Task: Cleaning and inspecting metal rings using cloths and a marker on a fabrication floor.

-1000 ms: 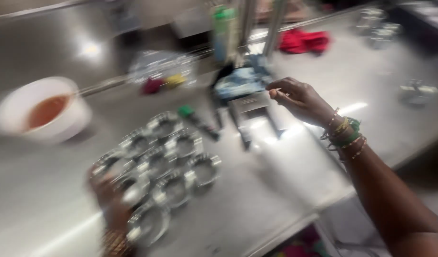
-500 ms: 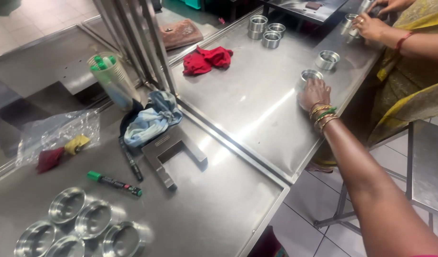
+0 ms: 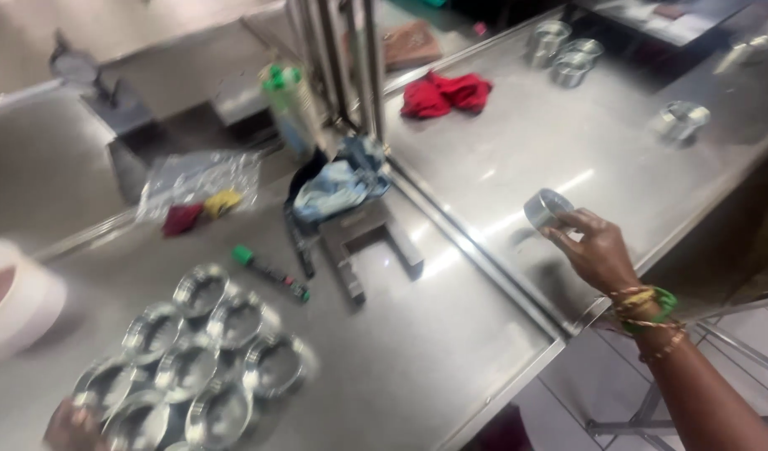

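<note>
Currently right hand [image 3: 597, 250] is extended over the steel worktop [image 3: 501, 167], forearm coming in from lower right, bangles on the wrist, palm facing down and away. Grip is clamped on a small round metal cup [image 3: 547, 207]: fingertips pinch its rim, cup tilted on its side, open mouth facing left, lifted just above the worktop.

Left hand [image 3: 70, 426] is at the bottom left edge, mostly cut off and blurred, touching the near side of the cluster of metal cups [image 3: 196, 351]; can't tell if its grip is apart or together.

Relative to the held cup: green-capped marker [image 3: 271, 273] lies well to the left, blue cloth [image 3: 338, 185] up-left beside the vertical steel posts [image 3: 342, 58], red cloth [image 3: 444, 92] above, more cups [image 3: 563, 54] further up-right.
</note>
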